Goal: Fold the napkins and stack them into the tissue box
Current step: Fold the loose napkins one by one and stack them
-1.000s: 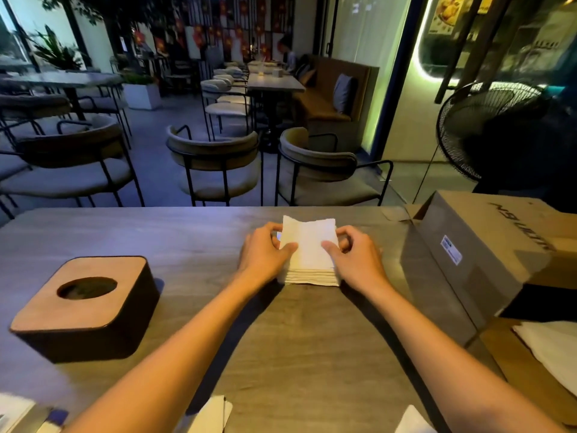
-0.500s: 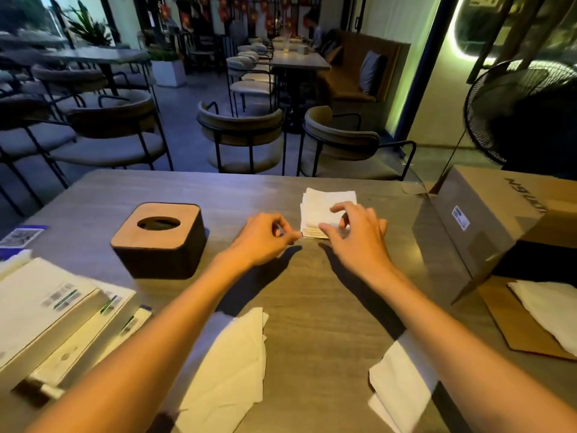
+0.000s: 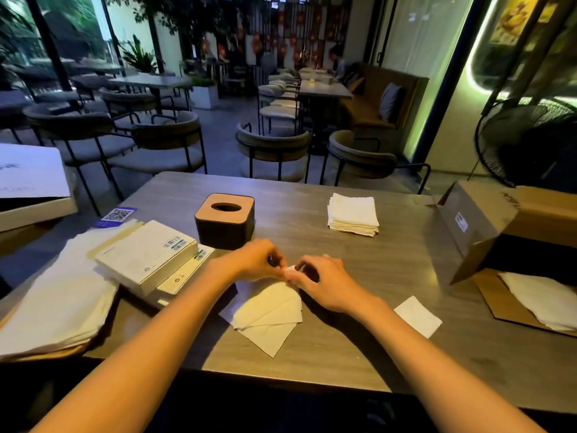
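Observation:
A loose white napkin (image 3: pixel 268 314) lies near the table's front edge, its far corner lifted. My left hand (image 3: pixel 253 260) and my right hand (image 3: pixel 321 282) meet at that corner and both pinch it between fingertips. The dark tissue box (image 3: pixel 224 221) with a wooden lid and oval slot stands just beyond my left hand. A neat stack of folded napkins (image 3: pixel 352 215) sits at the far right of the table, apart from both hands. A single small folded napkin (image 3: pixel 418 317) lies right of my right forearm.
Flat white packs (image 3: pixel 150 254) and a thick pile of unfolded napkins (image 3: pixel 53 310) fill the left side. An open cardboard carton (image 3: pixel 487 220) lies at the right with more napkins (image 3: pixel 540 301) on its flap. Chairs (image 3: pixel 274 151) stand beyond the far edge.
Both hands left the folded stack at the far side and drew back toward me. They now pinch the corner of a loose napkin near the front edge.

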### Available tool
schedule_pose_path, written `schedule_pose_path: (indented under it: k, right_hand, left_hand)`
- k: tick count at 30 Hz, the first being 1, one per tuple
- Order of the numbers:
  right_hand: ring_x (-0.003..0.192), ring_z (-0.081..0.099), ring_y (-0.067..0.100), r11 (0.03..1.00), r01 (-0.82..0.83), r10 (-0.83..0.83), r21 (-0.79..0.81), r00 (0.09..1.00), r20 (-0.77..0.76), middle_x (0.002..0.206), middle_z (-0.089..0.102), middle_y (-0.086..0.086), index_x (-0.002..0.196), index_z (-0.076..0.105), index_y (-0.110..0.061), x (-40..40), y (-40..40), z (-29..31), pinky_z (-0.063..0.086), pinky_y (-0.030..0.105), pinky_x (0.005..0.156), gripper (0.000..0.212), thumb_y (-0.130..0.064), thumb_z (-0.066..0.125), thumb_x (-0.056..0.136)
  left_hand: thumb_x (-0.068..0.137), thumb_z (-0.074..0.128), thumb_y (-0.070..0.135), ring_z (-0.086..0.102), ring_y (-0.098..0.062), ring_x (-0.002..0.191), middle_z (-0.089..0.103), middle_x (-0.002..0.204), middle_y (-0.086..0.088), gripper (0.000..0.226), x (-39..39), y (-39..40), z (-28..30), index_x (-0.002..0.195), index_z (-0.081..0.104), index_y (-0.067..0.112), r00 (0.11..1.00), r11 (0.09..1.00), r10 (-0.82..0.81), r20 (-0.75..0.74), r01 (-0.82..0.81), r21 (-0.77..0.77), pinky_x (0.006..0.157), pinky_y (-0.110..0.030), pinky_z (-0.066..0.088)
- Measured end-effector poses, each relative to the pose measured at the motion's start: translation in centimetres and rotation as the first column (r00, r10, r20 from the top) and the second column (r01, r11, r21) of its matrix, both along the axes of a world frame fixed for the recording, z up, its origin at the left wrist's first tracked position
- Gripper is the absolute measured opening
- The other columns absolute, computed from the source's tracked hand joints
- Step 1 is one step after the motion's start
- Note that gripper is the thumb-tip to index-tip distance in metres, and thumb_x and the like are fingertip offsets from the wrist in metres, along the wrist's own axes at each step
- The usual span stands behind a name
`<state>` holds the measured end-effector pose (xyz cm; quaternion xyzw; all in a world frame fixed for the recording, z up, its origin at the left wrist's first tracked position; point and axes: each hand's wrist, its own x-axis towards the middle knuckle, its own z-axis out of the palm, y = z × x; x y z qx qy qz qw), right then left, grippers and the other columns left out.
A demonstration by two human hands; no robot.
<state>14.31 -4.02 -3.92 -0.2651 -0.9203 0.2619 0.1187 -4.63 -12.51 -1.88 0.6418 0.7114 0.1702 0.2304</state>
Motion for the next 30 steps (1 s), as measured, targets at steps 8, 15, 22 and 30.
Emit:
schedule_pose_path:
  k: [8, 15, 22, 30]
  right_hand:
    - [0.083, 0.069, 0.026, 0.979, 0.09, -0.13, -0.183, 0.967, -0.219, 0.084, 0.073, 0.006, 0.088, 0.072, -0.014, 1.1, 0.1, 2.1, 0.058, 0.052, 0.077, 0.032, -0.043, 0.065, 0.096]
    - [0.073, 0.064, 0.03, 0.939, 0.207, -0.309, -0.275, 0.857, -0.413, 0.076, 0.07, 0.011, 0.081, 0.074, -0.012, 2.6, 1.8, 3.5, 0.048, 0.032, 0.061, 0.025, -0.035, 0.075, 0.091]
    - [0.063, 0.064, 0.028, 0.88, 0.319, -0.46, -0.352, 0.756, -0.465, 0.066, 0.067, 0.007, 0.069, 0.066, -0.006, 3.6, 3.6, 3.3, 0.046, 0.033, 0.055, 0.045, -0.047, 0.084, 0.078]
    - [0.106, 0.062, 0.02, 0.878, 0.474, -0.475, -0.06, 0.88, -0.004, 0.116, 0.063, -0.002, 0.128, 0.054, -0.023, 6.7, 6.9, 2.9, 0.054, 0.04, 0.088, 0.08, -0.073, 0.075, 0.07]
  left_hand:
    - [0.092, 0.06, 0.041, 0.071, -0.016, 0.086, 0.073, 0.093, 0.0, 0.028, 0.8, -0.2, 1.3, 0.109, 0.073, 0.023, 0.925, 0.942, 0.047, 0.378, -0.167, 0.292, 0.073, -0.035, 0.062]
    - [0.085, 0.069, 0.048, 0.067, -0.009, 0.097, 0.069, 0.106, 0.011, 0.048, 1.8, 0.9, 1.2, 0.129, 0.063, 0.031, 0.887, 0.938, 0.084, 0.453, -0.225, 0.266, 0.075, -0.028, 0.06]
    - [0.085, 0.075, 0.03, 0.068, -0.009, 0.096, 0.069, 0.102, 0.013, 0.035, 2.5, 2.0, 0.6, 0.118, 0.066, 0.029, 0.878, 0.908, 0.075, 0.474, -0.256, 0.332, 0.078, -0.029, 0.061]
    - [0.101, 0.051, 0.031, 0.065, -0.006, 0.1, 0.068, 0.108, 0.006, 0.023, 1.4, 2.1, 1.4, 0.119, 0.063, 0.022, 0.746, 0.832, 0.138, 0.651, -0.444, 0.333, 0.073, -0.02, 0.056]
